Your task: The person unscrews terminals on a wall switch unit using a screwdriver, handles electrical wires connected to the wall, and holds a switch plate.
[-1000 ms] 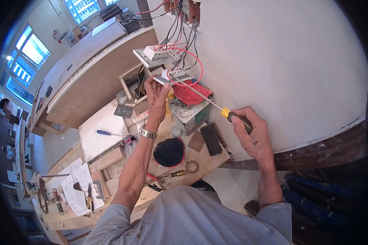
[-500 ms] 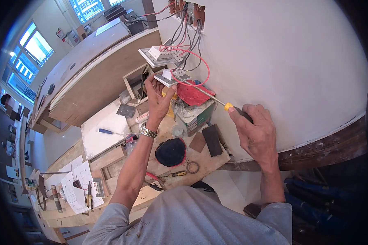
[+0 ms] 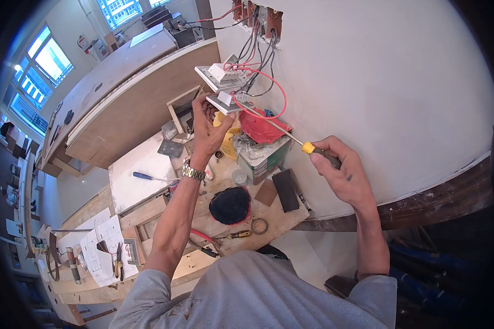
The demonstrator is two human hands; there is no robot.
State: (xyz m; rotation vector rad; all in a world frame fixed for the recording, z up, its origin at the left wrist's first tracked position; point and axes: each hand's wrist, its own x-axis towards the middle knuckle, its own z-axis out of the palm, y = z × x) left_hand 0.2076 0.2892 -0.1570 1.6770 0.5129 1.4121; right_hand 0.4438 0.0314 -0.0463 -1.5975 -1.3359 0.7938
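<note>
My left hand (image 3: 209,131) grips the left edge of a white switch plate (image 3: 223,105), its terminal side facing up. In my right hand (image 3: 337,164) is a long screwdriver (image 3: 311,149) with a yellow and black handle, its fingers closed round the handle. The shaft reaches up left to the plate's terminals, where the tip is too small to tell apart. A red wire (image 3: 285,98) loops from the terminals. Just above hangs a second white plate (image 3: 209,78), held by red and black wires that come out of boxes (image 3: 271,24) in the wall.
Below the plates stands a box (image 3: 264,159) topped with a red cloth (image 3: 262,127). A black cap (image 3: 229,205), a tape roll (image 3: 259,225), a blue screwdriver (image 3: 142,175), pliers (image 3: 118,263) and papers (image 3: 107,241) lie on the bench. The wall (image 3: 379,98) rises at right.
Both plates and the wires sit slightly further right in view. My right hand's grip on the screwdriver handle has shifted, its fingers opening out and then closing again.
</note>
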